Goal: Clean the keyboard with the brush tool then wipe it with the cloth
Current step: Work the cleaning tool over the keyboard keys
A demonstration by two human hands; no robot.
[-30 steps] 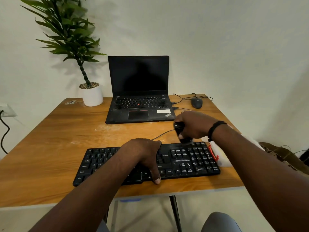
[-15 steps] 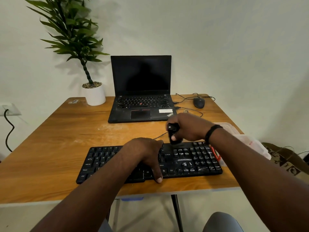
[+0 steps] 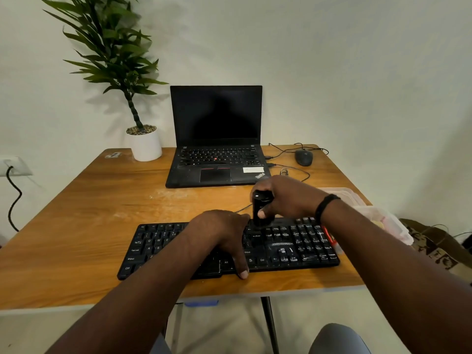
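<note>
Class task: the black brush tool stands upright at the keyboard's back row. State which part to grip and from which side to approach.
Grip the brush tool round its upright barrel, coming from the right as the right hand does. Its lower end meets the keyboard, so that end must stay free, and the left hand occupies the other side.

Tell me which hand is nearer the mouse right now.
Right. The right hand holds the brush at the keyboard's far edge, just in front of the mouse. The left hand rests mid-keyboard, farther away.
</note>
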